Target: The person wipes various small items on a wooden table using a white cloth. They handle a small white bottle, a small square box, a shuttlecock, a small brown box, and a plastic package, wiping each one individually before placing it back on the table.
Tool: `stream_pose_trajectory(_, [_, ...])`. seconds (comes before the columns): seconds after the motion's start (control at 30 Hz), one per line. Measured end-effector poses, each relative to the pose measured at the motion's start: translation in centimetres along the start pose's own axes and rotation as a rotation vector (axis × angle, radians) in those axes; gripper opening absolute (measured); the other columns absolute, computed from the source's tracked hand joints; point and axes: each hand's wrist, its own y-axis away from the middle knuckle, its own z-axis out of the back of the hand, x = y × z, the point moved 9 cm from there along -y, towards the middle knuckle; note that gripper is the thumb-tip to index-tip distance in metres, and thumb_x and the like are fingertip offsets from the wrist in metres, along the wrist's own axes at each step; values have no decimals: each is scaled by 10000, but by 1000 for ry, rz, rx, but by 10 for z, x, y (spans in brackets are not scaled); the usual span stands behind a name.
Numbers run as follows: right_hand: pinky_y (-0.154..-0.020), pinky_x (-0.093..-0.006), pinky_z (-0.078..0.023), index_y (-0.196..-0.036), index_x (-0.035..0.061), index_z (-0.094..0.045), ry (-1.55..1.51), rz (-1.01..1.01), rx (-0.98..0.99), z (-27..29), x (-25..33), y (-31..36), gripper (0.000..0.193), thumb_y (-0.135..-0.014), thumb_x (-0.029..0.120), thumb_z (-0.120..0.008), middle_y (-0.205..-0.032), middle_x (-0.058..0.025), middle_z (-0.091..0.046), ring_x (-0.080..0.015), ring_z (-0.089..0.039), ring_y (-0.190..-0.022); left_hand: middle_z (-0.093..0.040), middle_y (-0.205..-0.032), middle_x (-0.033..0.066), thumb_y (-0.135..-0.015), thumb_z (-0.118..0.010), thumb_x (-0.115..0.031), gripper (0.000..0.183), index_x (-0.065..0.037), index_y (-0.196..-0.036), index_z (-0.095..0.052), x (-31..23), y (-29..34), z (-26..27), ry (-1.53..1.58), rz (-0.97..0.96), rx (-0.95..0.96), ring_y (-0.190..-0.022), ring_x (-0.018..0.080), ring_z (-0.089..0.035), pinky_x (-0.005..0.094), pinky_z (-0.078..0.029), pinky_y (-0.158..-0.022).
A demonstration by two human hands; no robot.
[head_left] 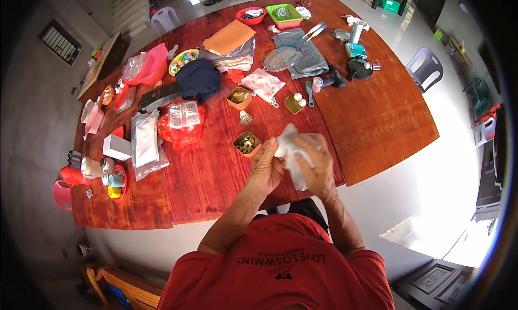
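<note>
Near the front edge of the table, my left hand [265,167] pinches a small white ball [280,149] between thumb and fingers. My right hand [322,167], closed around a crumpled thin white cloth [290,134], presses against the ball's right side. Whether it is fabric or plastic is hard to see. Just left of my hands stands a square container [254,153] with small brownish pieces inside. Beyond them, an olive square dish [290,109] holds white balls like the one in my fingers. A shuttlecock [245,118] lies between the containers.
Another square container [235,104] stands farther back beside a pink-and-white pouch [264,84]. Badminton rackets [281,58] lie on grey plastic. A blue-handled tool [309,94] is right of the dish. Red and clear bags [181,125], a white box [116,147] and cups [116,180] occupy the left.
</note>
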Motion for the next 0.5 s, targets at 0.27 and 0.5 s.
stream_pose_trajectory(0.27, [-786, -349, -411, -1033, 89, -640, 279, -195, -84, 38, -46, -20, 229, -860, 233, -599, -1029, -56, -538, -184, -499, -946, -626, -879, 15, -912, -580, -268, 221, -66, -1001, -589, -14, -11, -42, -38, -91, 27, -734, 68, -572, 212, -488, -592])
stream_pose_trajectory(0.5, [-592, -223, -475, -1032, 25, -595, -728, -706, -89, 39, -95, -23, 316, -976, 296, -442, -781, -16, -617, -79, -572, -651, -585, -860, -8, -910, -578, -320, 296, -78, -1078, -543, 6, -39, -55, -171, -48, 47, -690, 65, -517, 213, -425, -585])
